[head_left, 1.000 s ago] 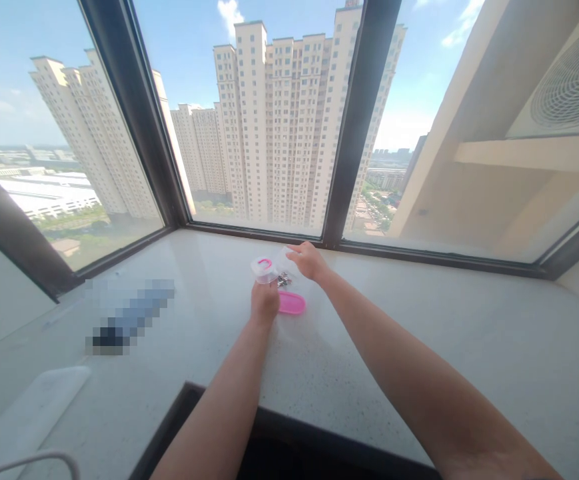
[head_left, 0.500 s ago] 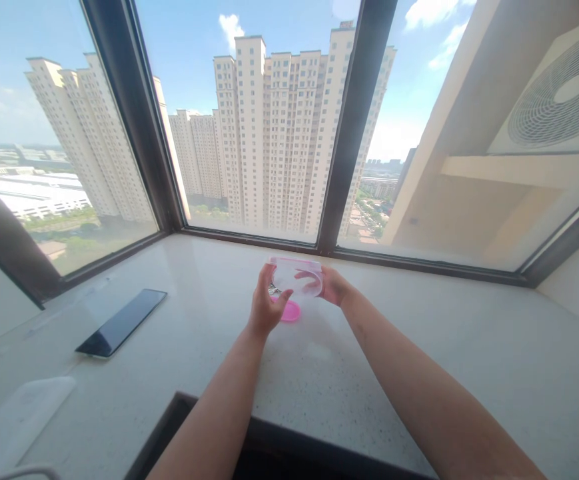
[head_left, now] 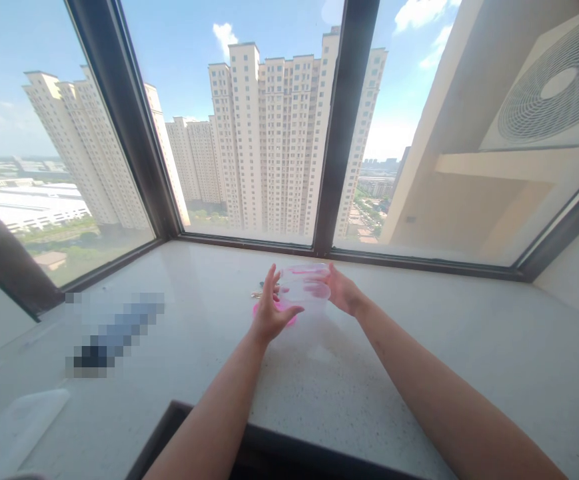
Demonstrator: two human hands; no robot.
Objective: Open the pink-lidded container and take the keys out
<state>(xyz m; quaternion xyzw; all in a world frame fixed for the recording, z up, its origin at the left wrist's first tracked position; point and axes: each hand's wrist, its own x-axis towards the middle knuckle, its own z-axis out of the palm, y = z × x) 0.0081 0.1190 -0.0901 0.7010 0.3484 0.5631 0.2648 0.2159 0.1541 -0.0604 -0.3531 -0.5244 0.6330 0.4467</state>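
A clear plastic container is raised above the pale countertop, between my two hands. My right hand grips its right side, with some fingers hidden behind the wall. At its left side, my left hand has the fingers stretched up and the thumb spread away; whether the fingertips touch the wall is unclear. Beneath and behind my left hand lies a bright pink round piece, resembling a lid and partly covered. Small metallic bits, too small to name, lie just beyond it.
The pale speckled countertop runs up to dark-framed windows. A pixelated object lies on the left, and a white flat item sits nearer. A dark recess edge crosses below my forearms.
My left thumb has come off the container and spread outward, uncovering more of the metallic bits. The container sits slightly right and lower in view. The camera has shifted a little.
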